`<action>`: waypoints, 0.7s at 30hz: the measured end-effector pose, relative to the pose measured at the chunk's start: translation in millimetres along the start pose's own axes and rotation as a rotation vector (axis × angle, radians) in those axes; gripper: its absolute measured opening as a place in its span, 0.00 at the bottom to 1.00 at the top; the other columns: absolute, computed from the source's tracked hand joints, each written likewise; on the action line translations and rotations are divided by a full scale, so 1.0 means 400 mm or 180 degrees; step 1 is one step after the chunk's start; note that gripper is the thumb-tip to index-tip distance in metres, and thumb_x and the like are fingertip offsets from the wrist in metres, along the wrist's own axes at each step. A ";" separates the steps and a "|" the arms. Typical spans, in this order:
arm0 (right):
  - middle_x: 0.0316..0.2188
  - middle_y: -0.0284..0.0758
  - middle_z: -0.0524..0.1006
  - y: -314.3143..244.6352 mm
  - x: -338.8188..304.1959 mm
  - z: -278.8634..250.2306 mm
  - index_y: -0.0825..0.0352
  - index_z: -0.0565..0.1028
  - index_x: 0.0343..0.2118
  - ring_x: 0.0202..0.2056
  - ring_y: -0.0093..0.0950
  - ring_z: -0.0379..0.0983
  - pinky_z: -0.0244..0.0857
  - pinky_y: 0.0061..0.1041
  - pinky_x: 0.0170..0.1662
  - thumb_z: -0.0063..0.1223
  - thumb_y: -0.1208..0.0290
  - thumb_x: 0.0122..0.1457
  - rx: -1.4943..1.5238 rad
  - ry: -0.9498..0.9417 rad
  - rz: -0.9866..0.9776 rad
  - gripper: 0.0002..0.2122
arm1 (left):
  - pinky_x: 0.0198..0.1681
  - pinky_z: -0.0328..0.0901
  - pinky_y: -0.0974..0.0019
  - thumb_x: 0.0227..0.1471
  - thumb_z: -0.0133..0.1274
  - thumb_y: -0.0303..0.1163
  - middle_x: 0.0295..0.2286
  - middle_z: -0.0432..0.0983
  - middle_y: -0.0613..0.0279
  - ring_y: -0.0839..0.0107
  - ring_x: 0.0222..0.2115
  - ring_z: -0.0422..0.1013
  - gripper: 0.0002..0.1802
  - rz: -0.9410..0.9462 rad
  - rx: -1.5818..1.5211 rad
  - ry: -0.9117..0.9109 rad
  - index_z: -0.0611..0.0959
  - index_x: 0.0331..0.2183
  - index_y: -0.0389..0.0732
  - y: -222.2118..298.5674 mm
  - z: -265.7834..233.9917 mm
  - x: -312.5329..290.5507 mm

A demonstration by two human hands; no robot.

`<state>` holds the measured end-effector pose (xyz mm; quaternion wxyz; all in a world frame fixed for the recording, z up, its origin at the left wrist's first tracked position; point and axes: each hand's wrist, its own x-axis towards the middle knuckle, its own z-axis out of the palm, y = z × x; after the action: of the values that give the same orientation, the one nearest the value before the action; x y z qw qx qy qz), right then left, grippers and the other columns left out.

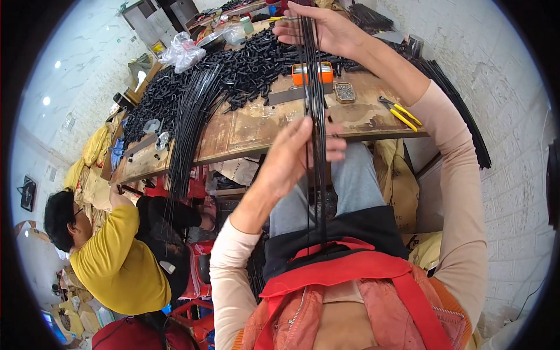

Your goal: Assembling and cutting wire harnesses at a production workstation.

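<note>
A loose bundle of long, thin, glossy black strands is held in front of the body, between the bench edge and the lap, with its upper part seen across the bench. The strands look smooth, straight and slender; they are gathered closely along the middle, while a few are parted from the rest lower down. The long axis is set nearly upright in the view, running away from the body, with the lower ends pointed at the waist near a wide red fabric strap and the upper ends pointed toward the far side of the bench. By the grip of the left hand, the bundle is held between thumb and fingers at mid-length. By the right hand, the upper part is met with the fingers extended behind it; how tightly it is gripped there cannot be told. The worn brown wooden bench is covered along its far left by a heap of small black parts, and a second black bundle is laid over its near edge. Yellow-handled pliers are placed at right. The room is enclosed by whitish, stained walls, and a person in a yellow top is seated at left.
</note>
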<state>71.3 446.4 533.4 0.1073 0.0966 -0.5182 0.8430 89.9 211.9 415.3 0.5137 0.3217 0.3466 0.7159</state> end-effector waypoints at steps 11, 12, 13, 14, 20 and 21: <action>0.43 0.49 0.76 -0.032 -0.118 0.080 0.73 0.69 0.44 0.45 0.41 0.75 0.71 0.38 0.50 0.39 0.65 0.68 -0.0687 0.0168 0.0525 0.14 | 0.53 0.67 0.48 0.67 0.30 0.42 0.49 0.70 0.39 0.52 0.49 0.71 0.27 -0.0321 0.0001 0.0122 0.66 0.54 0.27 0.043 0.037 0.062; 0.43 0.49 0.76 -0.025 -0.129 0.090 0.73 0.69 0.44 0.46 0.41 0.75 0.71 0.38 0.51 0.39 0.65 0.68 -0.0649 0.0203 0.0570 0.14 | 0.53 0.68 0.48 0.67 0.30 0.42 0.48 0.71 0.38 0.52 0.49 0.71 0.27 -0.0073 0.0170 0.0040 0.66 0.53 0.27 0.058 0.041 0.075; 0.43 0.49 0.76 -0.033 -0.114 0.055 0.73 0.69 0.44 0.46 0.40 0.75 0.71 0.38 0.51 0.39 0.64 0.68 -0.0447 -0.0035 0.0751 0.15 | 0.50 0.70 0.50 0.67 0.33 0.40 0.46 0.73 0.40 0.53 0.47 0.73 0.25 -0.0042 0.0071 -0.0031 0.68 0.51 0.27 0.080 0.039 0.106; 0.42 0.48 0.76 -0.023 -0.114 0.023 0.73 0.69 0.44 0.46 0.40 0.75 0.71 0.38 0.51 0.39 0.67 0.68 -0.0355 -0.0195 0.0456 0.13 | 0.50 0.70 0.50 0.67 0.33 0.40 0.46 0.73 0.40 0.53 0.47 0.73 0.25 -0.0073 0.0041 -0.0014 0.68 0.51 0.27 0.061 0.046 0.099; 0.44 0.48 0.74 0.021 -0.144 0.048 0.76 0.66 0.46 0.47 0.41 0.74 0.71 0.40 0.52 0.38 0.74 0.67 -0.0450 0.0053 0.0756 0.11 | 0.45 0.74 0.55 0.64 0.41 0.32 0.41 0.76 0.44 0.56 0.43 0.76 0.17 0.0137 0.0371 0.0284 0.70 0.48 0.29 0.069 0.015 0.114; 0.45 0.49 0.74 0.014 -0.143 0.043 0.76 0.65 0.47 0.48 0.41 0.74 0.71 0.41 0.52 0.37 0.74 0.68 -0.0438 0.0084 0.0597 0.11 | 0.45 0.73 0.55 0.64 0.42 0.31 0.42 0.76 0.43 0.56 0.43 0.75 0.17 0.0089 0.0252 0.0081 0.69 0.49 0.29 0.083 0.011 0.126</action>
<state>125.7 423.8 520.7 0.0412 0.0289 -0.5801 0.8130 63.0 253.4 450.4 0.4860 0.3373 0.3766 0.7128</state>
